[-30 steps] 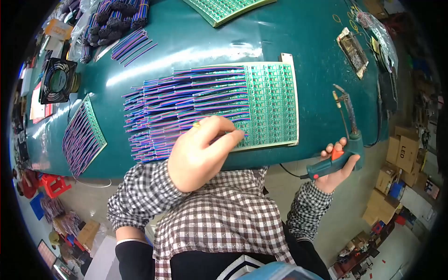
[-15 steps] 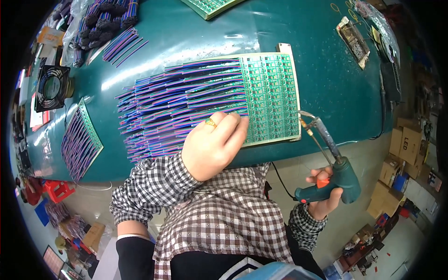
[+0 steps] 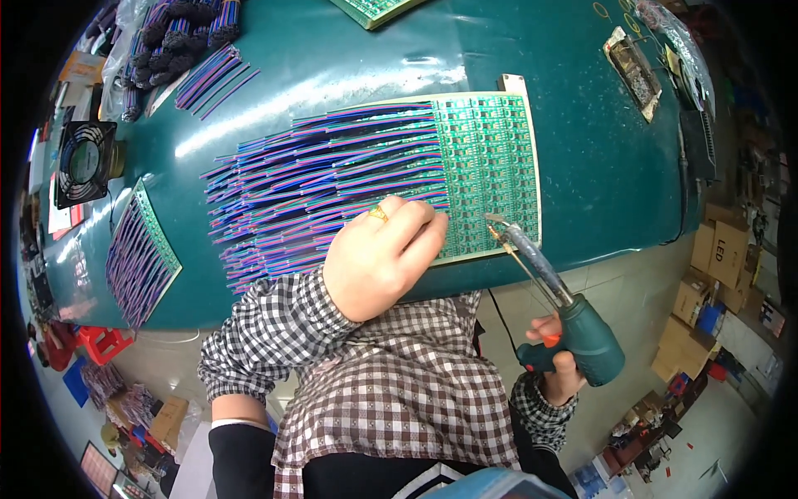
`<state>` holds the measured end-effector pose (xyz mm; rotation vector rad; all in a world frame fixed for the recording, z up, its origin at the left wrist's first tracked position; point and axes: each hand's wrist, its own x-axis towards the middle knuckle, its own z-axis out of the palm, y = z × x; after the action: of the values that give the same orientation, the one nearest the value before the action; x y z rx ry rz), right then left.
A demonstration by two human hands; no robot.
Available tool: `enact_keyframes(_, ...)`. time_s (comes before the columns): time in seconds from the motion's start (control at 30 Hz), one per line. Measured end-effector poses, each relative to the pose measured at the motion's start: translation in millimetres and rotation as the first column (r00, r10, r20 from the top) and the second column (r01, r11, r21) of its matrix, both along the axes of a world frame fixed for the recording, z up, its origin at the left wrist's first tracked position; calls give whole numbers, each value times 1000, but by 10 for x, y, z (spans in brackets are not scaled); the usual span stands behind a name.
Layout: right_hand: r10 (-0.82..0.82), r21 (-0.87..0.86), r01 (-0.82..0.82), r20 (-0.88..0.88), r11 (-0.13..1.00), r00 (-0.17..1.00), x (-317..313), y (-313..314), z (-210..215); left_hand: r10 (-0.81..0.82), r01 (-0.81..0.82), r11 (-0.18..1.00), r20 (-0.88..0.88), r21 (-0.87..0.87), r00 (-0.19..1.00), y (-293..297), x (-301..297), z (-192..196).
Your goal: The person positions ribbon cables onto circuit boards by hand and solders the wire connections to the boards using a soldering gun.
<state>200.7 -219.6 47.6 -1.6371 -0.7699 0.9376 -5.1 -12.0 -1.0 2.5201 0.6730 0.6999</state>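
A green circuit board panel [image 3: 489, 158] lies on the table. Rows of thin blue, pink and black wires [image 3: 307, 179] cover its left part and reach out past it. My left hand [image 3: 384, 259], with a ring on one finger, rests over the lower wires, its fingers pressed together at their ends beside the bare columns; the fingertips are partly hidden. My right hand [image 3: 562, 376] is wrapped round the handle of a dark green soldering gun [image 3: 592, 341] with a red trigger. Its bent tip and thin brass feed tube hang over the lower right part of the panel.
A second wired board [image 3: 154, 224] and a black fan [image 3: 86, 164] are at the left. Bundled wires [image 3: 179, 37] lie at the far left, loose wires [image 3: 216, 79] nearer. A metal tray [image 3: 633, 71] sits far right. Cartons [image 3: 719, 249] stand right, off the table.
The soldering gun in my right hand has moved left, its tip going from the panel's right edge to over the panel. My left hand stays at nearly the same spot on the wires.
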Motion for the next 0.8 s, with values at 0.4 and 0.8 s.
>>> enact_keyframes(0.4,21,-92,-15,55,996,998,-8,28,-15,9,-9,1000,36,-20,999,28,35,-12)
enact_keyframes(0.8,25,-95,-12,138,995,990,-59,94,31,13,-14,999,20,45,1000,36,45,-30)
